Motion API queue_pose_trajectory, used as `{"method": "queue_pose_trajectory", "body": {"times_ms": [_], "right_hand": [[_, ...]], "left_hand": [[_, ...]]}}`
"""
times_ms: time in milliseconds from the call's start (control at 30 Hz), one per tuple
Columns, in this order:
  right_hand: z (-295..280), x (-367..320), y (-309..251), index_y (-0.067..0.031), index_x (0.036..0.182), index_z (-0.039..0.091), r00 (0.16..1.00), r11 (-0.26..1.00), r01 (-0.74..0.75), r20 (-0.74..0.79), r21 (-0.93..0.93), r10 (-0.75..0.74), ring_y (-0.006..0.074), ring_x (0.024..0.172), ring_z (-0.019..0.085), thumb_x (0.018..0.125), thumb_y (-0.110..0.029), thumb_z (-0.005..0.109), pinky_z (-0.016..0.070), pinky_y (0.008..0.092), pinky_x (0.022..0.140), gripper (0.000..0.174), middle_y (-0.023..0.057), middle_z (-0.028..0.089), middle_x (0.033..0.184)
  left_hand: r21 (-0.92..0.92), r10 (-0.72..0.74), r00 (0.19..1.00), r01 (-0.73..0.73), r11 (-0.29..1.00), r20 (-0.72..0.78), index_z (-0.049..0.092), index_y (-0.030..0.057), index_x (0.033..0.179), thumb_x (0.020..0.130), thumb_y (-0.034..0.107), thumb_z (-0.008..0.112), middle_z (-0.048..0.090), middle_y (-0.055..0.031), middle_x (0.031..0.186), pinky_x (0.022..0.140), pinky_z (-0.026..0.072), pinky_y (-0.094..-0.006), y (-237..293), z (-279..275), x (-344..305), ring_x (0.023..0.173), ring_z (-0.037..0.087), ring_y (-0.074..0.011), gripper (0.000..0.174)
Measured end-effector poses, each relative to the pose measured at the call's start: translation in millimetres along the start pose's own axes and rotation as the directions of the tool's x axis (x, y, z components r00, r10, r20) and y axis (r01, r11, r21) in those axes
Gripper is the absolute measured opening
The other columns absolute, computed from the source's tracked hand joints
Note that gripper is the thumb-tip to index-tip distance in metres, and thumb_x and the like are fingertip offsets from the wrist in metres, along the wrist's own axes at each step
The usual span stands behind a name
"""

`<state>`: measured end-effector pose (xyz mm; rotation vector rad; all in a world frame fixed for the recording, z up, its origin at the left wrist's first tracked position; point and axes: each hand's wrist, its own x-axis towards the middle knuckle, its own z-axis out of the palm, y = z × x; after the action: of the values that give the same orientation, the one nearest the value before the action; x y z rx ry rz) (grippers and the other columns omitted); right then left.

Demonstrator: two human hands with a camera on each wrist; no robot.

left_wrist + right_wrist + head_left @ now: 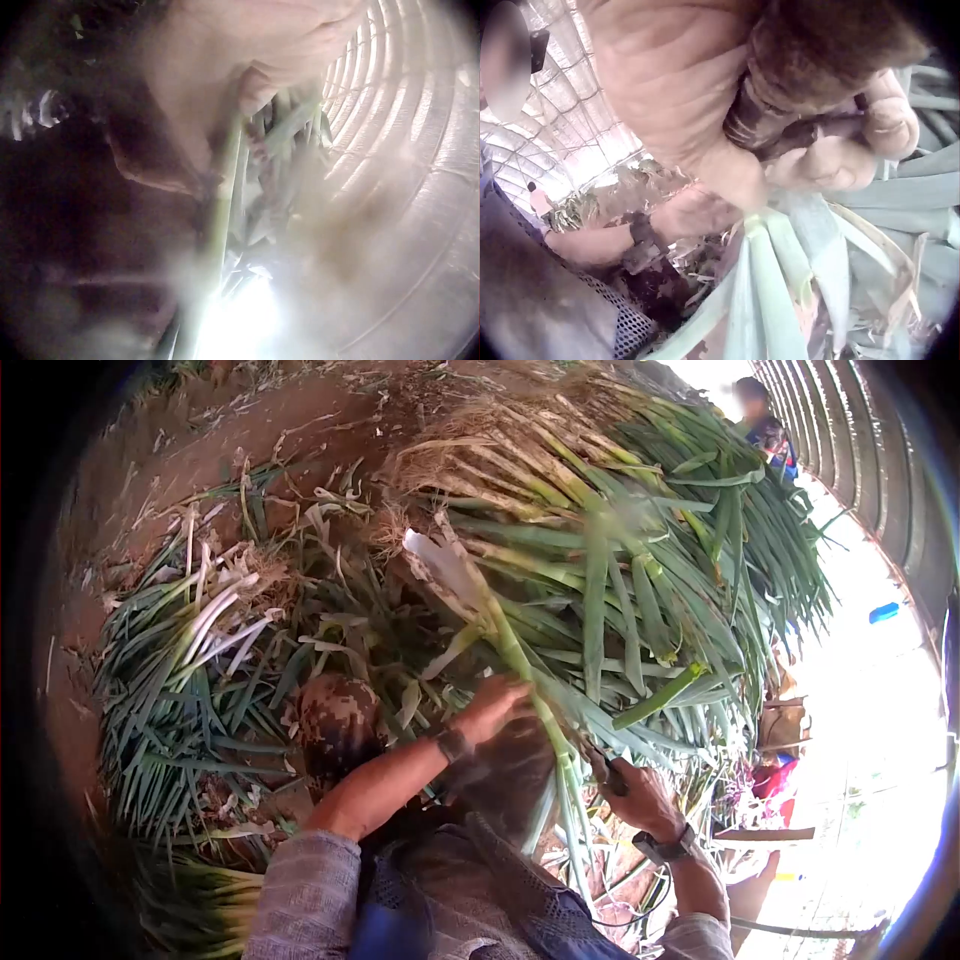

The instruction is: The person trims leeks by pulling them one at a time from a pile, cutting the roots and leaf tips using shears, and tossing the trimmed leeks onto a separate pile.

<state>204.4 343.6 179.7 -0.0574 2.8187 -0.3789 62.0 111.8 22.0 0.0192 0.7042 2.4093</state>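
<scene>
- Left hand point(493, 707) clamped on green onion stalk point(514, 650), centre frame.
- Right hand point(645, 800), apart, grips dark-handled tool point(611, 772).
- Hold stalk steady, fingers clear of tool.

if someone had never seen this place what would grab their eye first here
Probably the big heap of leafy green stalks, its shaggy brown roots pointing up and left, filling the upper middle of the head view. Just below, the left hand grips a long stalk, and the right hand holds a dark tool close by. At far left lies a smaller pile with white stems.
</scene>
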Motion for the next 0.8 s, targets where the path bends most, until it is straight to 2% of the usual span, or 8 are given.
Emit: {"method": "queue_pose_trajectory", "body": {"times_ms": [67, 100, 133, 267, 367, 500, 600, 800], "right_hand": [[-2.0, 12.5, -12.3, -0.0084, 0.093, 0.059, 0.999, 1.0, -0.016, -0.032, 0.002, 0.016, 0.0435, 0.064, 0.06, 0.084, -0.024, 0.064, 0.045, 0.0513, 0.058, 0.019, 0.0204, 0.063, 0.069], [-3.7, 19.9, -12.2, -0.0057, 0.101, 0.062, 1.0, 1.0, -0.011, -0.03, -0.028, 0.01, 0.0381, 0.065, 0.061, 0.08, -0.024, 0.071, 0.0461, 0.0456, 0.06, 0.029, 0.0169, 0.064, 0.072], [-3.2, 25.4, -13.3, -0.0057, 0.101, 0.062, 1.0, 0.999, -0.01, -0.029, -0.03, 0.01, 0.0381, 0.065, 0.061, 0.08, -0.024, 0.071, 0.0461, 0.0456, 0.06, 0.029, 0.0169, 0.064, 0.072], [0.0, 55.0, -20.9, -0.0041, 0.089, 0.058, 0.996, 0.998, 0.049, -0.072, -0.047, -0.052, 0.0409, 0.07, 0.06, 0.08, -0.025, 0.07, 0.0447, 0.0482, 0.062, 0.026, 0.0184, 0.062, 0.073], [-2.9, 78.0, -26.0, -0.0073, 0.094, 0.059, 0.996, 0.994, 0.06, -0.055, -0.09, -0.065, 0.0441, 0.076, 0.062, 0.083, -0.028, 0.063, 0.047, 0.0541, 0.067, 0.024, 0.0208, 0.066, 0.079], [-5.9, 114.4, -31.1, -0.0068, 0.101, 0.06, 0.992, 0.987, 0.104, -0.063, -0.126, -0.113, 0.045, 0.087, 0.062, 0.082, -0.024, 0.061, 0.0475, 0.0549, 0.076, 0.026, 0.0238, 0.066, 0.088], [-8.4, 144.2, -43.8, -0.0052, 0.101, 0.062, 0.984, 0.981, 0.125, -0.109, -0.146, -0.142, 0.0422, 0.081, 0.063, 0.078, -0.027, 0.067, 0.0484, 0.0493, 0.07, 0.032, 0.0222, 0.065, 0.082], [-20.4, 189.3, -83.7, -0.005, 0.103, 0.063, 0.97, 0.967, 0.193, -0.116, -0.167, -0.213, 0.0428, 0.088, 0.063, 0.077, -0.03, 0.067, 0.0487, 0.0498, 0.073, 0.036, 0.0229, 0.066, 0.087]], "left_hand": [[0.051, -0.089, 0.992, 0.094, 0.994, -0.086, 0.062, 0.0048, 0.107, 0.094, 0.011, 0.062, 0.065, -0.0071, 0.105, 0.085, 0.0584, -0.0399, 3.1, 2.8, -1.1, 0.098, 0.066, -0.0226, 0.015], [0.049, -0.089, 0.992, 0.094, 0.994, -0.087, 0.062, 0.0048, 0.107, 0.094, 0.011, 0.062, 0.065, -0.0071, 0.105, 0.085, 0.0584, -0.0399, 1.6, 2.2, -0.8, 0.098, 0.066, -0.0226, 0.015], [0.035, -0.052, 0.997, 0.054, 0.998, -0.059, 0.062, 0.0052, 0.108, 0.094, 0.012, 0.062, 0.065, -0.0072, 0.106, 0.086, 0.0578, -0.0403, 0.2, 1.6, -0.9, 0.1, 0.066, -0.0229, 0.016], [-0.007, -0.012, 0.998, 0.011, 1.0, -0.064, 0.061, 0.0058, 0.114, 0.094, 0.014, 0.063, 0.066, -0.0078, 0.11, 0.089, 0.0565, -0.0417, -8.3, -5.5, 3.1, 0.104, 0.065, -0.0226, 0.022], [-0.032, 0.034, 0.997, -0.032, 0.999, 0.071, 0.058, 0.0058, 0.12, 0.094, 0.018, 0.065, 0.064, -0.0083, 0.116, 0.091, 0.056, -0.0423, -15.0, -11.7, 9.5, 0.106, 0.064, -0.0221, 0.03], [-0.041, 0.068, 0.995, -0.065, 0.997, 0.078, 0.056, 0.0066, 0.125, 0.094, 0.021, 0.065, 0.062, -0.008, 0.121, 0.093, 0.0552, -0.0418, -14.1, -8.2, 5.6, 0.109, 0.063, -0.0216, 0.036], [-0.023, 0.005, 0.998, -0.003, 1.0, 0.068, 0.054, 0.0074, 0.128, 0.094, 0.023, 0.064, 0.061, -0.0075, 0.125, 0.095, 0.0545, -0.0416, -13.2, -9.6, 5.5, 0.11, 0.062, -0.0215, 0.038], [-0.05, 0.024, 0.999, -0.023, 0.998, 0.022, 0.059, 0.0076, 0.121, 0.093, 0.024, 0.066, 0.062, -0.0076, 0.119, 0.093, 0.0551, -0.0413, -8.4, -3.2, 1.7, 0.106, 0.063, -0.0214, 0.034]]}}
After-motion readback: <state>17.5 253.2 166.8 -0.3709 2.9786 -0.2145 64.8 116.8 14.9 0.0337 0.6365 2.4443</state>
